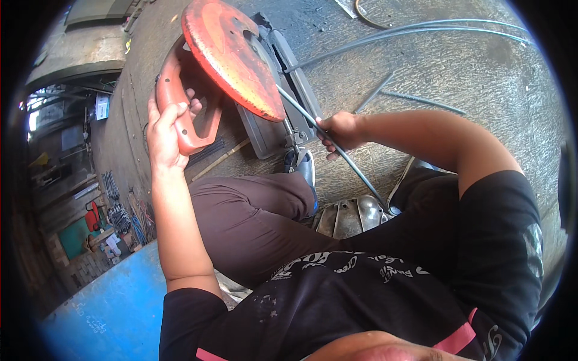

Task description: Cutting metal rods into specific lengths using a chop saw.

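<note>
An orange chop saw with a worn round guard (226,54) stands in front of me on its grey base (304,87). My left hand (165,135) is closed round the saw's orange loop handle (171,84). My right hand (343,130) grips a thin metal rod (358,171) to the right of the guard. One end of the rod runs up to the saw base beside the guard, where its tip is hidden. Its other end slants down toward my right shoe. A vise screw (294,137) sits on the near side of the base.
Long metal rods (433,26) stretch off to the upper right. Short rod pieces (424,101) lie on the floor right of the saw. Between my legs is a silvery metal casting (343,219). A blue panel (114,295) lies at lower left, below bundled wire (118,215).
</note>
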Tool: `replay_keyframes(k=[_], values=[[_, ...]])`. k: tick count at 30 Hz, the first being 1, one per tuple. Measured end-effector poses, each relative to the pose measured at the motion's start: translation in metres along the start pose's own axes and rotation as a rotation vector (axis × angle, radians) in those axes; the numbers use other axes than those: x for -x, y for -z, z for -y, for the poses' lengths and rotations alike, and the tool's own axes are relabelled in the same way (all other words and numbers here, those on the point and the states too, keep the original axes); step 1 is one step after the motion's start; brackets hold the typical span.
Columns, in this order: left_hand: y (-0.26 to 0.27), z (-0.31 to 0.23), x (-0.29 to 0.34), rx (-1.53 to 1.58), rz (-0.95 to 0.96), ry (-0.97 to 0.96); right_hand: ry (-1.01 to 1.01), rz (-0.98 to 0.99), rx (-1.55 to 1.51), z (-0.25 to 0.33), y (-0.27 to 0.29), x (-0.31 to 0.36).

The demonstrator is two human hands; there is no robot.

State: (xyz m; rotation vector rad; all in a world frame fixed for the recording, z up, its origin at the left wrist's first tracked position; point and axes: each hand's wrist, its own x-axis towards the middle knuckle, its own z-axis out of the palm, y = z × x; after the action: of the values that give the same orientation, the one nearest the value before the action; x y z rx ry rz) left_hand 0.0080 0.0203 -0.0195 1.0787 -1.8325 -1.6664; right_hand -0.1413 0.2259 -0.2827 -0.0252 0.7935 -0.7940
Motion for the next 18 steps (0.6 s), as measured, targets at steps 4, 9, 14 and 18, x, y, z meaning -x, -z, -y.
replay_keyframes(k=[4,9,14,18], values=[[0.001,0.002,-0.002,-0.012,-0.009,-0.020,-0.014,0.026,0.035,0.000,-0.004,-0.003],[-0.001,0.000,-0.001,-0.028,-0.041,0.018,0.023,0.076,0.010,0.006,-0.010,-0.003],[-0.007,0.001,0.001,-0.032,-0.029,-0.039,0.054,0.081,0.036,0.010,-0.013,0.000],[-0.006,0.000,0.001,-0.027,-0.016,-0.027,0.038,0.081,0.027,0.010,-0.013,-0.001]])
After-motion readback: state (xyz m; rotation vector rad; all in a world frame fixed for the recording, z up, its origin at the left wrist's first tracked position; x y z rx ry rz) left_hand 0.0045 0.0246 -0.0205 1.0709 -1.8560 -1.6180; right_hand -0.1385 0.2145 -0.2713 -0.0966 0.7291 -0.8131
